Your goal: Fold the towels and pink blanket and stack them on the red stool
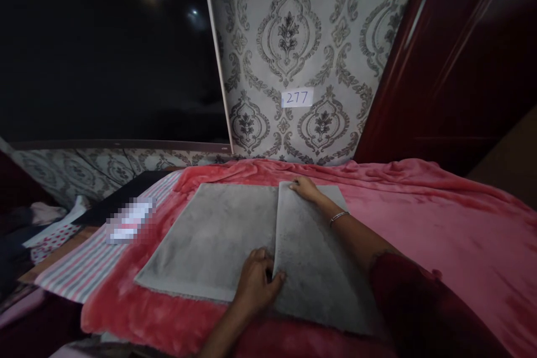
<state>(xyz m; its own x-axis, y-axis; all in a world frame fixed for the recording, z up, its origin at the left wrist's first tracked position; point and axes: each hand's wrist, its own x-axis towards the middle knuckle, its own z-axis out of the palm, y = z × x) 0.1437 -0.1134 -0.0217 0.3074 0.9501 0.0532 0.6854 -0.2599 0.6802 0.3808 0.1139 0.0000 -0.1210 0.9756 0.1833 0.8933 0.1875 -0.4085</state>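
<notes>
A grey towel (pixel 218 235) is spread on the red blanket, its right part folded over so that the flap's edge runs from back to front near the middle. At the far end of that edge, the fingers of my right hand (pixel 305 188) are closed on the flap's corner. Nearer to me, my left hand (pixel 259 278) has its fingers curled at the same edge, with the thumb on the flap's side. The right forearm, with a thin bracelet, covers some of the towel's right side.
The plush red blanket (pixel 419 207) covers the surface around the towel. At the left lie a striped cloth (pixel 84 268) and a blurred-out item (pixel 131 220). Behind stand a large dark screen (pixel 113 56), a patterned wall with a paper marked 277 (pixel 297 97), and a glossy dark-red panel (pixel 440 67).
</notes>
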